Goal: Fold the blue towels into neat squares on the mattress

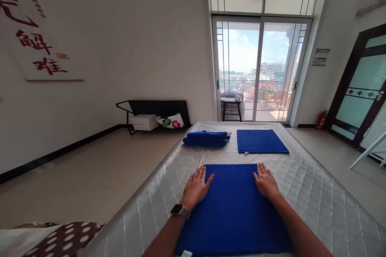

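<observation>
Both hands are flat and unclenched, fingers extended, nothing grasped. My left hand (195,189) straddles the left side of a royal-blue cloth (237,213) near its far corner, thumb on the fabric; my right hand (267,182) does the same at the far right corner. The cloth therefore lies between my palms and runs back from them toward my body. Neither hand is nearer; both touch. Long axis: uncertain, as the view is foreshortened; the outline looks close to square. A white tag (186,253) shows at the near-left corner, behind my left hand. I have a smartwatch (177,209) on my left wrist.

Ahead of my left hand: a folded blue cloth stack (206,140). Ahead of my right hand, apart from it: a second blue cloth (261,141), spread flat, its own tag toward me.

Surface: silver-grey quilted mattress (163,192), extending beyond both hands. Far left of my left hand, brown polka-dot fabric (70,240).

Room: sliding glass door (238,58) straight ahead; black-framed rack (159,107) and white box (143,121) forward-left of my left hand; fire extinguisher (321,121) and dark-framed door (345,88) forward-right of my right hand.
</observation>
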A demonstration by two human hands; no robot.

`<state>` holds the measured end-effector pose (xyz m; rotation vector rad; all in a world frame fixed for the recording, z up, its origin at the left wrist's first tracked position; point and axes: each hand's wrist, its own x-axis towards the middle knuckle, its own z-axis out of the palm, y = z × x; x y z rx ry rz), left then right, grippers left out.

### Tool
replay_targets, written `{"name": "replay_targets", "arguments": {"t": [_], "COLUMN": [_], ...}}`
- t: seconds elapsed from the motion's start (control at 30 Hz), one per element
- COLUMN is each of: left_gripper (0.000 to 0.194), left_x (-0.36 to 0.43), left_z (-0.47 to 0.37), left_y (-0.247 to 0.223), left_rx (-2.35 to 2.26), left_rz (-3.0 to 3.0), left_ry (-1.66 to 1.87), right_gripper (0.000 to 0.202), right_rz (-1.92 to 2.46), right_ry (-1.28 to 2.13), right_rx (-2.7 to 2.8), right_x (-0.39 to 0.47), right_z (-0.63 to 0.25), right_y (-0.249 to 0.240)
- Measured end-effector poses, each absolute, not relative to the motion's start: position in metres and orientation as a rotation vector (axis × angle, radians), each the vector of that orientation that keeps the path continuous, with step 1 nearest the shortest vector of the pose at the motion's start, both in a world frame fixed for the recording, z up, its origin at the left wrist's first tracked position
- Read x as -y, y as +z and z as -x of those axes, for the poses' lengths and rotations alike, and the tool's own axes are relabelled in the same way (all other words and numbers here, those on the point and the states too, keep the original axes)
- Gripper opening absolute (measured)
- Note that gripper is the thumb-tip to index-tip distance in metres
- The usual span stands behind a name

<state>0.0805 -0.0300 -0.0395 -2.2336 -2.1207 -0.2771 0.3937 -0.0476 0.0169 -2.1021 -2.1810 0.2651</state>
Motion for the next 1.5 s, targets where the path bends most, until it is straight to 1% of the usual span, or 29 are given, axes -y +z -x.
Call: {"name": "replay_targets", "arguments": {"t": [0.07,0.2,0.37,0.43,0.53,0.67,0.77,0.83,0.97,1.03,1.1,1.2,1.27,1.37,1.5], "left_gripper": [0.077,0.070,0.065,0.065,0.067,0.071,0.067,0.065,0.051,0.046,0.042,0.031,0.027,0.031,0.035], "left_x": [0.033,0.034,0.034,0.033,0.031,0.031,0.032,0.034,0.054,0.078,0.109,0.158,0.183,0.202,0.203], "left_z": [-0.084,-0.082,-0.070,-0.070,-0.073,-0.067,-0.056,-0.052,-0.057,-0.061,-0.064,-0.061,-0.057,-0.048,-0.040], "left_y": [-0.036,-0.026,-0.025,-0.025,-0.026,-0.024,-0.015,0.000,0.040,0.050,0.047,0.026,0.013,0.007,0.017], "left_rx": [2.145,2.097,2.102,2.106,2.161,2.213,2.204,2.196,2.004,1.944,1.949,1.950,1.960,1.985,2.079], "left_rz": [2.251,2.328,2.356,2.344,2.297,2.203,2.114,2.110,2.471,2.646,2.750,2.838,2.822,2.802,2.844], "left_ry": [-0.263,-0.301,-0.273,-0.252,-0.255,-0.306,-0.306,-0.302,-0.374,-0.461,-0.541,-0.590,-0.622,-0.650,-0.504], "right_gripper": [0.065,0.063,0.056,0.052,0.045,0.049,0.049,0.043,0.025,0.024,0.028,0.033,0.033,0.033,0.036], "right_rz": [2.109,2.124,2.108,2.043,1.857,1.642,1.631,1.657,1.767,1.777,1.741,1.703,1.703,1.691,1.678], "right_ry": [0.258,0.212,0.157,0.185,0.315,0.441,0.435,0.440,0.422,0.440,0.494,0.562,0.591,0.626,0.669], "right_rx": [2.185,2.208,2.164,2.119,2.014,1.811,1.732,1.778,1.975,2.059,2.125,2.212,2.253,2.273,2.281], "right_x": [0.047,0.049,0.069,0.085,0.117,0.173,0.209,0.225,0.236,0.236,0.234,0.228,0.225,0.222,0.223], "right_z": [-0.395,-0.394,-0.389,-0.392,-0.405,-0.434,-0.452,-0.457,-0.455,-0.452,-0.448,-0.442,-0.440,-0.440,-0.447], "right_y": [0.018,0.025,0.048,0.061,0.081,0.096,0.090,0.082,0.075,0.076,0.075,0.071,0.066,0.062,0.062]}}
